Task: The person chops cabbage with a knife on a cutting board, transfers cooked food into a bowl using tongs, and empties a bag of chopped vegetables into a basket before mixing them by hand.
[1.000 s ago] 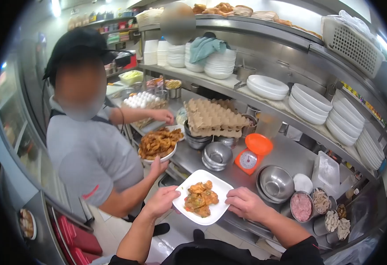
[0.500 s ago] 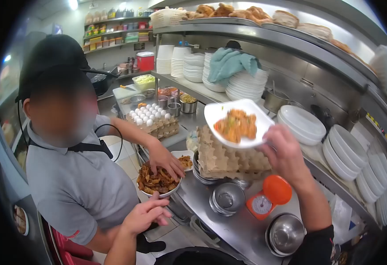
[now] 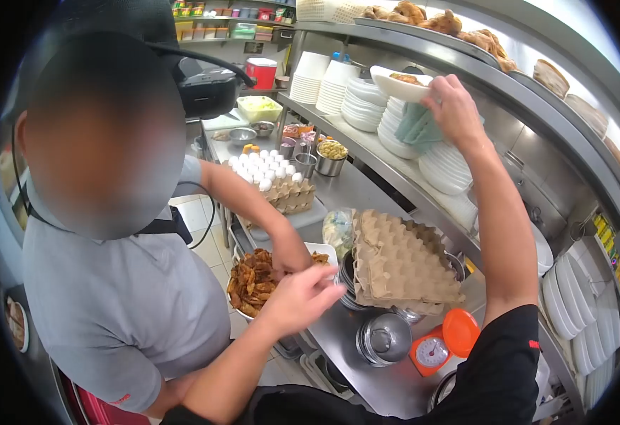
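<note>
Above and beyond a stack of egg cartons [image 3: 403, 265] on a steel tabletop [image 3: 345, 185], a kitchen worker's right hand [image 3: 453, 106] holds a white plate [image 3: 389, 84] of cooked food [image 3: 407, 78] aloft, fingers pinching its edge, against a backdrop of stacked bowls [image 3: 446, 170] and a teal towel [image 3: 422, 127]. The worker's left hand [image 3: 299, 301] extends left of the cartons, its fingers loosely spread and slightly blurred; whether they touch the co-worker's hand [image 3: 290, 256] just behind cannot be told. The co-worker [image 3: 122, 301], in a gray shirt, stands left of the cartons at a bowl [image 3: 235, 306] of browned fried pieces [image 3: 251, 280], that hand lowered near its edge, fingertips hidden. Between bowl and cartons sits a white dish [image 3: 324, 250], partly covered from view. Nearer the camera than the cartons are nested metal bowls [image 3: 386, 340] and, to their right, an orange scale [image 3: 430, 354]. White eggs [image 3: 264, 168] stand in trays to the cartons' left and farther back, and a plastic bag [image 3: 338, 230] rests just beside the cartons. High beyond the cartons, roasted meat [image 3: 423, 20] lines the top shelf [image 3: 395, 42].
</note>
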`<state>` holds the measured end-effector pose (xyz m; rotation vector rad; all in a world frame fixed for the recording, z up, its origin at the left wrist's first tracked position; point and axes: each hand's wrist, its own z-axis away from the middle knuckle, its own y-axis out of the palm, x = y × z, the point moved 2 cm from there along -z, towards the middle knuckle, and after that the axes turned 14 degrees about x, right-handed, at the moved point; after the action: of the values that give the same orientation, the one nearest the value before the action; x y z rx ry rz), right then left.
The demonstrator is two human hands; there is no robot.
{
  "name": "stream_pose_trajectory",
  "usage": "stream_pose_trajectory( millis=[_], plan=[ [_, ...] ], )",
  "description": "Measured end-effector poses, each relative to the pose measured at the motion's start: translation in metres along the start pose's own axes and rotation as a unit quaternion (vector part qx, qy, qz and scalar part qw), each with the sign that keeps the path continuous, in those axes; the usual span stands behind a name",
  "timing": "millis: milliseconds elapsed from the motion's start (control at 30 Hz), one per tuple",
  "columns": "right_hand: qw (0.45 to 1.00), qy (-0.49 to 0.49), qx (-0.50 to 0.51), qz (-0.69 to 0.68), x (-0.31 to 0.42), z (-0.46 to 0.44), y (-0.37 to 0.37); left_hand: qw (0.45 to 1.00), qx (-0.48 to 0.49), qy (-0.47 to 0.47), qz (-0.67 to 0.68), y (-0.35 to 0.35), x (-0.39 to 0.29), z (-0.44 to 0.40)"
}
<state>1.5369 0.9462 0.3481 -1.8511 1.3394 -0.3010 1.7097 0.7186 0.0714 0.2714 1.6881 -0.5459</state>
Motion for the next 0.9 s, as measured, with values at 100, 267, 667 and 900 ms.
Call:
stream_pose_trajectory(
  millis=[100, 267, 667, 900],
  plan=[
    [1.000, 0.011, 0.011, 0.025, -0.004, -0.016, -0.008, 0.988, -0.006, 0.047, -0.148, -0.022, -0.044, -0.066],
    [0.998, 0.002, 0.014, 0.060, -0.018, -0.021, -0.028, 0.968, -0.034, 0.107, -0.226, -0.042, -0.099, -0.189],
    [0.993, -0.010, 0.032, 0.111, -0.026, -0.030, -0.038, 0.951, -0.119, 0.247, -0.146, 0.004, -0.159, -0.352],
    [0.984, 0.021, 0.097, 0.149, -0.026, -0.067, -0.013, 0.637, -0.322, 0.591, -0.377, 0.071, -0.196, -0.333]
  ],
)
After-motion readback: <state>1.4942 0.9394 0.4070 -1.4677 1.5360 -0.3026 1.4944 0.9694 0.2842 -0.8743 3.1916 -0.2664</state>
